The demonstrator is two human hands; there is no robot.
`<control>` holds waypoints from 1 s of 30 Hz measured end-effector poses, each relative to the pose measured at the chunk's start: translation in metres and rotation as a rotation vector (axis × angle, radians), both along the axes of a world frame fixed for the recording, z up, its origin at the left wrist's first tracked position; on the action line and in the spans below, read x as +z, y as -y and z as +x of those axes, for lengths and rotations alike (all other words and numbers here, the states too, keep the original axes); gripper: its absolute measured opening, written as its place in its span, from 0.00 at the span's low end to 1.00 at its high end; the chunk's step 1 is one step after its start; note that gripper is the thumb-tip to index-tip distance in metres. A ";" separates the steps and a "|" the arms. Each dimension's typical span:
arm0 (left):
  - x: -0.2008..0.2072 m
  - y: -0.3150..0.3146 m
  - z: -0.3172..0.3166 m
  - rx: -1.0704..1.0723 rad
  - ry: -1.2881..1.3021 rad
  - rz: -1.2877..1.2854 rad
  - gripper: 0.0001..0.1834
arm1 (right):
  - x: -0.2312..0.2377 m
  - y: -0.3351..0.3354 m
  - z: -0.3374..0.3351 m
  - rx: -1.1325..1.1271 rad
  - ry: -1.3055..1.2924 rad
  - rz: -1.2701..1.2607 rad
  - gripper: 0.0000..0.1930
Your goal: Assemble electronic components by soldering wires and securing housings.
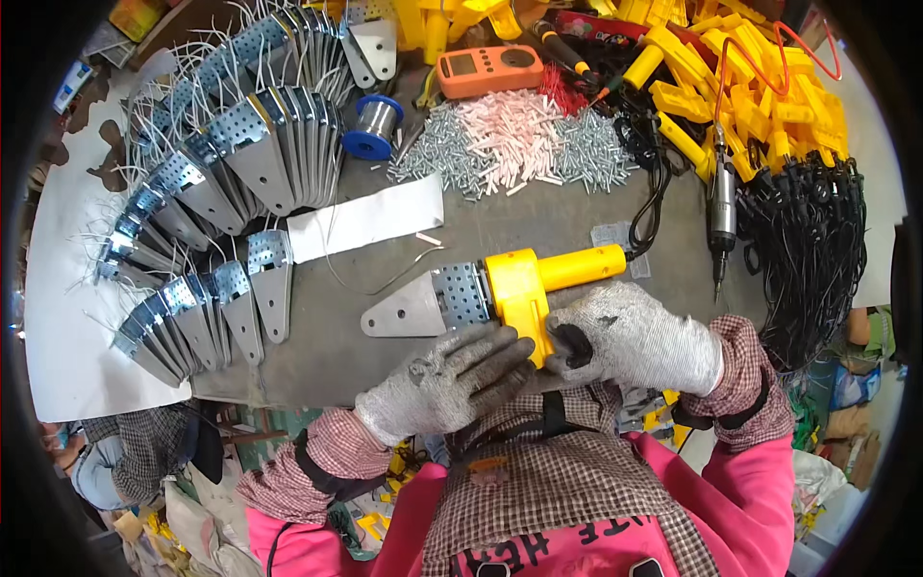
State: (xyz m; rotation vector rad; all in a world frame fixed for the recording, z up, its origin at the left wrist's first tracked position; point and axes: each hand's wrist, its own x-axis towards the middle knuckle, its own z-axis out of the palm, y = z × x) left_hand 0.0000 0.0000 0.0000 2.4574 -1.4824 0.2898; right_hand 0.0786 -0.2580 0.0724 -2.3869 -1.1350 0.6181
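Observation:
A pipe welding tool lies on the grey bench in front of me, with a yellow plastic housing (515, 279), a yellow handle (583, 266) to the right and a grey tapered heating plate (404, 310) to the left. Perforated metal (461, 294) joins plate and housing. My left hand (444, 378), in a grey-white glove with darkened fingers, reaches over the near end of the housing, fingers stretched out. My right hand (630, 337), gloved alike, is curled at the housing's right side. Whatever its fingertips pinch is hidden. A black cable (656, 207) leaves the handle.
Grey plates with perforated collars and white wires (274, 159) line the left. Behind are screws (442, 139), pink sleeves (510, 135), a solder spool (375, 125) and an orange multimeter (490, 70). A hanging electric screwdriver (721, 207), yellow housings (769, 91) and black cables (812, 250) occupy the right.

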 end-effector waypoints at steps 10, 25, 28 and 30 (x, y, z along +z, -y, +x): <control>-0.010 -0.036 0.185 0.817 -0.118 -0.237 0.15 | -0.046 -0.111 0.157 -0.127 0.548 0.082 0.09; 0.008 -0.034 0.200 0.685 -0.318 -0.285 0.10 | -0.004 -0.057 0.134 -0.162 0.504 0.422 0.08; 0.011 -0.039 0.191 0.748 -0.134 -0.222 0.11 | 0.020 -0.014 0.083 -0.212 0.432 0.414 0.11; 0.019 -0.032 0.189 0.755 -0.091 -0.183 0.12 | 0.011 0.017 0.057 -0.248 0.523 0.385 0.11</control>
